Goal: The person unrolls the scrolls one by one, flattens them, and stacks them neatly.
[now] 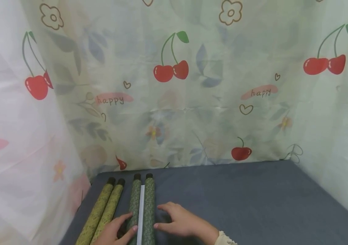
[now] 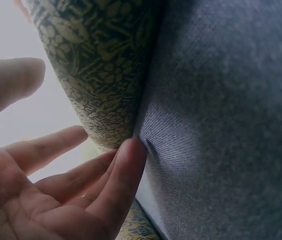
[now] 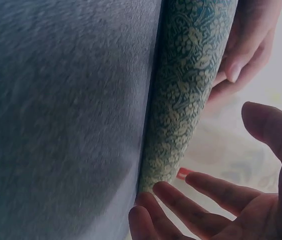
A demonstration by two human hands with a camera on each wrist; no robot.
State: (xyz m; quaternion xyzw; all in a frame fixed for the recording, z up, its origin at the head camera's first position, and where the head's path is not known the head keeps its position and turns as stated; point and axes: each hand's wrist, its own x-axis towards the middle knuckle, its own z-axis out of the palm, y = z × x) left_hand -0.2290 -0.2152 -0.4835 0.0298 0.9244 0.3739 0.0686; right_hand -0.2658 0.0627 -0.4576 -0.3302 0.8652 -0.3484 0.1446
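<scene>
At the lower left of the head view we see a yellow-green scroll pair [image 1: 101, 211] lying on the grey cloth [image 1: 253, 204], apart from our work. Our left hand [image 1: 112, 233] rests open, fingers relaxed against the left roller of the dark green scroll [image 1: 135, 207], probably to steady it. The scroll lies at the lower centre between both hands, a white strip [image 1: 141, 212] showing between its rollers. Our right hand [image 1: 180, 221] lies flat and open, fingertips touching the right roller [image 1: 149, 204].
</scene>
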